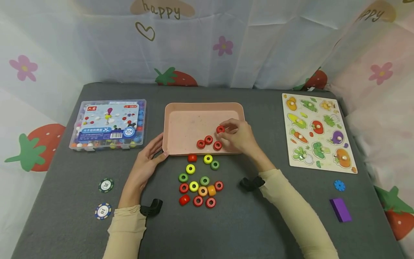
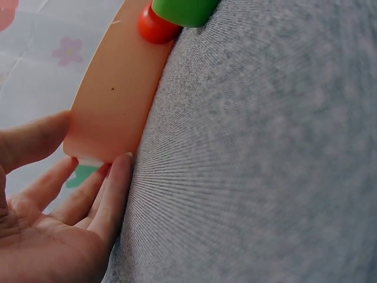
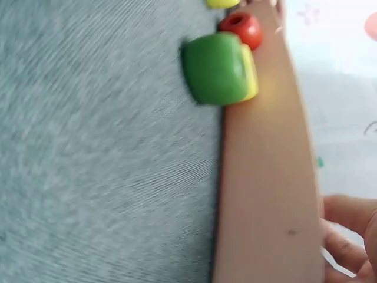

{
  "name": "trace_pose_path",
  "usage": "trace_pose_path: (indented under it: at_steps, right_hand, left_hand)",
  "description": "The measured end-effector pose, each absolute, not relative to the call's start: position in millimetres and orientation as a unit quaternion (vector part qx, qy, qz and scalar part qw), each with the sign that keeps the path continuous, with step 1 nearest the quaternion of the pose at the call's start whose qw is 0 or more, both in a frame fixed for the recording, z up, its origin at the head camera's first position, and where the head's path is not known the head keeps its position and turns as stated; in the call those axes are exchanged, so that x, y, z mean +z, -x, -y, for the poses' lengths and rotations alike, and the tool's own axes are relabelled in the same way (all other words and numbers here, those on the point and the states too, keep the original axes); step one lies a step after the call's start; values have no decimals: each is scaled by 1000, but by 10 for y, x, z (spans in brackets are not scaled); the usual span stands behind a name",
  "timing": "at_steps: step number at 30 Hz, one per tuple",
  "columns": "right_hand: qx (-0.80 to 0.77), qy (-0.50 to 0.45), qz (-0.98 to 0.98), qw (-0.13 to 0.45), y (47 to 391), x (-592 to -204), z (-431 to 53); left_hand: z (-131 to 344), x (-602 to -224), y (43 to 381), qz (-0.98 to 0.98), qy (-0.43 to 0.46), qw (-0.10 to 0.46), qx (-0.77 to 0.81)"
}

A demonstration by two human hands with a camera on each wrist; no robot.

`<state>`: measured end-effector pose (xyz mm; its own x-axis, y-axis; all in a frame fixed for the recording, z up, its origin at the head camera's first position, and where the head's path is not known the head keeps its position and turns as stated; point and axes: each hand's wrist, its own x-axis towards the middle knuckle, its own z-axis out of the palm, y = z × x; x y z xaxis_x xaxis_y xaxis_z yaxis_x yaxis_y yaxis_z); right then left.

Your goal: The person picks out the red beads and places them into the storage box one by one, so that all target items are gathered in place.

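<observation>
A shallow pink tray (image 1: 187, 118) lies in the middle of the table. My left hand (image 1: 147, 162) rests at its front left corner, thumb at the front rim and nearly straight fingers along the end wall, as the left wrist view shows (image 2: 65, 206). Over the tray, my right hand (image 1: 237, 136) pinches a red bead (image 1: 220, 129) between thumb and fingertips. Beside it inside the tray sit several red beads (image 1: 208, 139). In the right wrist view the tray wall (image 3: 265, 194) hides that bead, and only part of the right hand (image 3: 350, 239) shows.
Red, yellow, green and orange beads (image 1: 194, 186) lie in front of the tray. A clear box of coloured pieces (image 1: 108, 124) is at the left, above two poker chips (image 1: 106, 185). A vegetable puzzle board (image 1: 318, 133), blue disc (image 1: 339, 185) and purple block (image 1: 340, 210) are at the right.
</observation>
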<state>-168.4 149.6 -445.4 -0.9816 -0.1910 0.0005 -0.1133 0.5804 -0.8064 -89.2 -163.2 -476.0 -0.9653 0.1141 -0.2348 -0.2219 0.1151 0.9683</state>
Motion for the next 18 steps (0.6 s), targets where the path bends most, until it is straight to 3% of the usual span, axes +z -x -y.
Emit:
trace_pose_path:
  at_steps: [18]
  right_hand:
    - [-430, 63, -899, 62, 1679, -4557, -1385]
  left_hand:
    - [1631, -4756, 901, -735, 37, 124, 665]
